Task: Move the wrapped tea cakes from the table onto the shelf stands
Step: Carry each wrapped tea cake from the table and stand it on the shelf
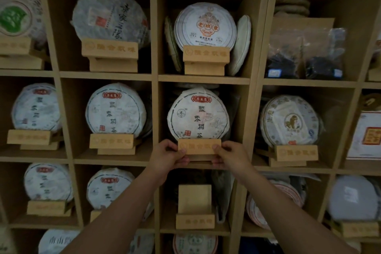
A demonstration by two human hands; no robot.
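Note:
A white wrapped tea cake [198, 113] with a red label and black characters stands upright on a wooden stand [199, 146] in the middle cubby of the shelf. My left hand [169, 155] pinches the stand's left end, thumb on its front. My right hand [228, 155] pinches its right end the same way. In the cubby below, a wooden stand [195, 206] holds no cake. The table is out of view.
Wooden shelf cubbies [154, 80] fill the view, most holding a wrapped cake on a stand. Spare cakes lean beside the cake [205, 24] in the cubby above. Dark plastic bags [305, 53] and a white box [365, 136] sit at the right.

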